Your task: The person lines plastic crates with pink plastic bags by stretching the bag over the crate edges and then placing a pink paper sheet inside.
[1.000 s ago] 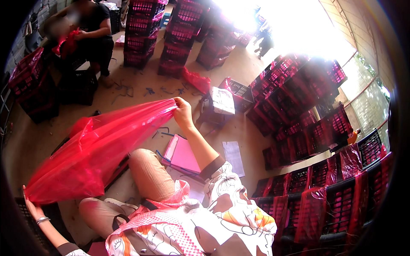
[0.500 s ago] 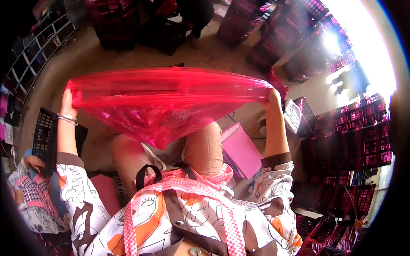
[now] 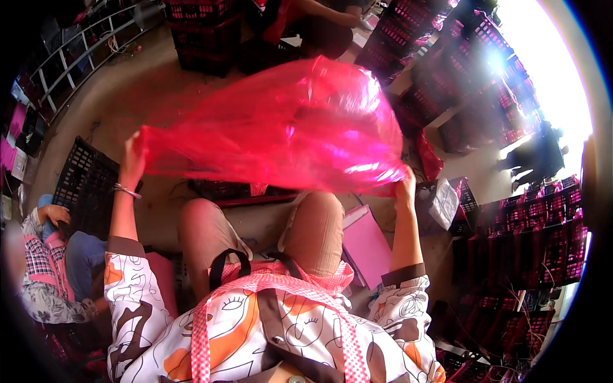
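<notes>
A large, see-through pinkish-red plastic bag (image 3: 274, 127) is stretched between my hands above and beyond my knees. Its far side billows up, and light glints off the right part. My left hand (image 3: 133, 156) grips the left end of its edge, fingers closed on the plastic. The right end is pinched in my right hand (image 3: 405, 185). Under the bag, the dark rim of a crate (image 3: 255, 196) shows just past my knees; most of it is hidden.
Pink flat panels (image 3: 367, 246) lie right of my knees. Stacked black crates (image 3: 511, 255) with pink lining line the right side. A black crate (image 3: 83, 179) leans at left, beside a seated person (image 3: 57, 268). Another person (image 3: 325, 29) works at the far side.
The bag has gone from pulled taut and sagging to puffed up and away from me. My hands have come slightly closer together and lower. The far person's arm has come into view.
</notes>
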Available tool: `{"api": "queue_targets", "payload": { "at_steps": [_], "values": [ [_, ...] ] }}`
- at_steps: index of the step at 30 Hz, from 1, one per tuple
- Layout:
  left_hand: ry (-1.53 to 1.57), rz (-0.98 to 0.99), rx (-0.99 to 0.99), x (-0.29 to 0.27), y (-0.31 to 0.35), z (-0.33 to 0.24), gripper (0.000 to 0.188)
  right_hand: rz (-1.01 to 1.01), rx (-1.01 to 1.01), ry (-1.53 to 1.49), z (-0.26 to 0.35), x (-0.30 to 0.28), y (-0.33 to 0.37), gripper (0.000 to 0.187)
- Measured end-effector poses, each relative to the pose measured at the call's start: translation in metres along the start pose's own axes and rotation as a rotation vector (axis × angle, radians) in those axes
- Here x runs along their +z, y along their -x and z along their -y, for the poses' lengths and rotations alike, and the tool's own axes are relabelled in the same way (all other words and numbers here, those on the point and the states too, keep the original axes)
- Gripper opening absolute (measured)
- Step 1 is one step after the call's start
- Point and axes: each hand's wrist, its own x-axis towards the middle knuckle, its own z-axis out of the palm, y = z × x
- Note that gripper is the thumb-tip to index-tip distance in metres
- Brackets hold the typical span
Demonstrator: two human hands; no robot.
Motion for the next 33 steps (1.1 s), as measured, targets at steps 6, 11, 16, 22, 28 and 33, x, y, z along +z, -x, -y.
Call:
{"api": "queue_targets", "payload": {
  "at_steps": [6, 11, 16, 22, 28, 33],
  "values": [
    [0.240, 0.119, -0.201, 0.056, 0.036, -0.006, 0.028, -0.179, -0.087, 0.595, -0.045, 0.028, 0.054, 0.071],
    [0.330, 0.066, -0.021, 0.045, 0.039, -0.095, 0.017, 0.066, -0.652, 0.163, 0.092, 0.168, 0.126, 0.056],
    [0.228, 0.192, 0.215, 0.071, 0.062, -0.196, 0.041, 0.387, -0.672, 0.243, 0.120, 0.273, 0.175, 0.083],
    [-0.684, 0.257, 0.248, 0.042, 0.049, -0.166, 0.050, 0.053, -0.678, 0.575, 0.110, 0.203, 0.047, 0.025],
    [-0.797, 0.044, -0.045, -0.001, 0.003, -0.053, 0.021, 0.191, -0.019, -0.242, 0.130, 0.143, -0.041, 0.025],
    [0.298, 0.155, -0.413, -0.060, -0.052, 0.032, 0.029, 0.189, -0.136, -0.009, 0.142, 0.134, -0.074, 0.018]
  ]
}}
